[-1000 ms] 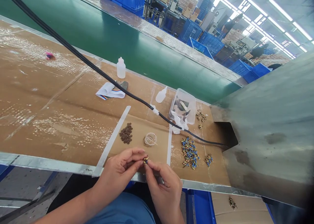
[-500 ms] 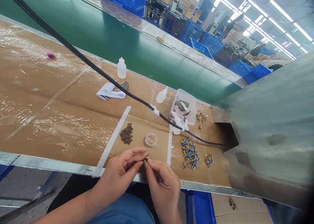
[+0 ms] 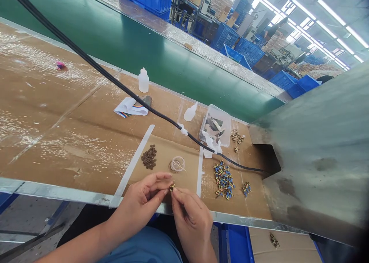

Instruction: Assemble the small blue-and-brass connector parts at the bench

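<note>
Inward-curled, pinching grip of left hand (image 3: 141, 197) and right hand (image 3: 194, 213) on small part (image 3: 172, 186).

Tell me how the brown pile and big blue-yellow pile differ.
The brown pile is plain and smaller; the blue-yellow pile is multicoloured and bigger. The brown pile lies between tape strips, the blue-yellow pile right of them. Both hold small loose pieces.

The person wears a plain blue cloth top (image 3: 144, 249) and black fabric legwear (image 3: 83, 221), probably trousers; 2 bare hands (image 3: 144, 197).
</note>
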